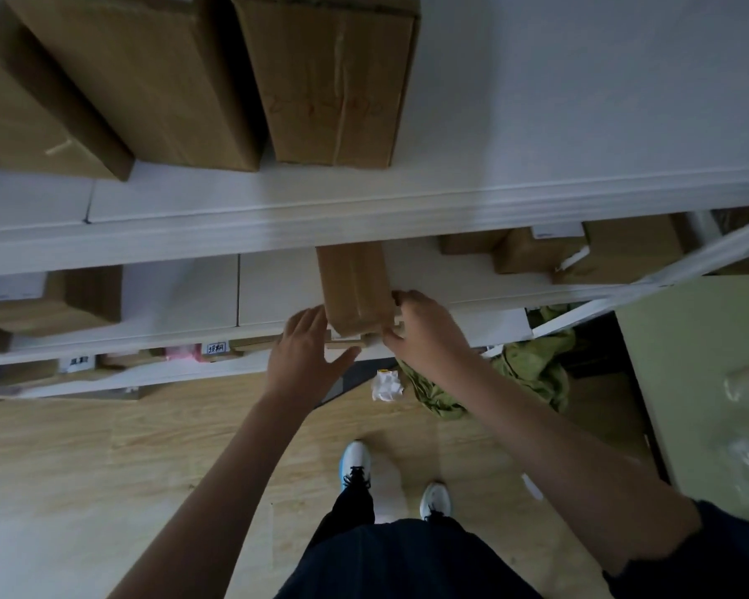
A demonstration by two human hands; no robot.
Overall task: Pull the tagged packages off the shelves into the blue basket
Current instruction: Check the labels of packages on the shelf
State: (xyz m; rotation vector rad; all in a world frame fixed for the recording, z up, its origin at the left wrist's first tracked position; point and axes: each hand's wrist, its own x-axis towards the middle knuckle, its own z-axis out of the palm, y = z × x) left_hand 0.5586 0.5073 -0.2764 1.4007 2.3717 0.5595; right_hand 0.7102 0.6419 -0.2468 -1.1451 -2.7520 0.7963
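faint red scrawl on upper cardboard box (327, 103), small shelf-edge labels (216, 348), all unreadable

One head-worn view looks steeply down (wide-angle, close) past white shelves (364, 218) to the floor (104, 469)

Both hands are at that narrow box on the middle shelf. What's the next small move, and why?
Probably slide the box further out. Its near end already overhangs the shelf edge, the right hand grips its side, and the left hand lies open beside it.
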